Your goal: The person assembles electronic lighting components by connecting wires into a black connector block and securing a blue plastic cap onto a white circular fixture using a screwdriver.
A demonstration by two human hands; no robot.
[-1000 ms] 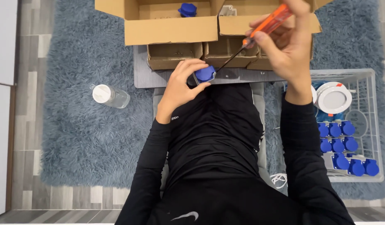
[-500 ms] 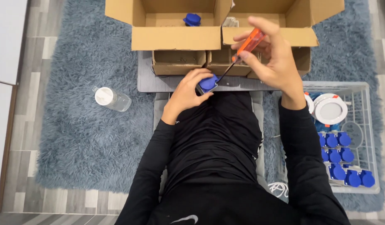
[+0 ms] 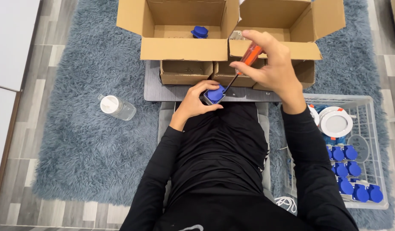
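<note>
Right hand (image 3: pixel 270 64) has lowered orange-handled screwdriver (image 3: pixel 247 60) onto blue-capped grey plastic socket (image 3: pixel 214 95), gripped in left fingers (image 3: pixel 196 100); one finished in box, many wait

Right hand (image 3: pixel 270 68) lower than a second ago, orange screwdriver (image 3: pixel 251 56) brought down from beside the cardboard boxes (image 3: pixel 184 49) and tilted more steeply. Screwdriver tip now at the blue-capped socket (image 3: pixel 214 95), no longer short of it. Left hand (image 3: pixel 196 102) shifted slightly along the worktop (image 3: pixel 157 92) edge, fingers closed tighter around the socket's grey body.
</note>
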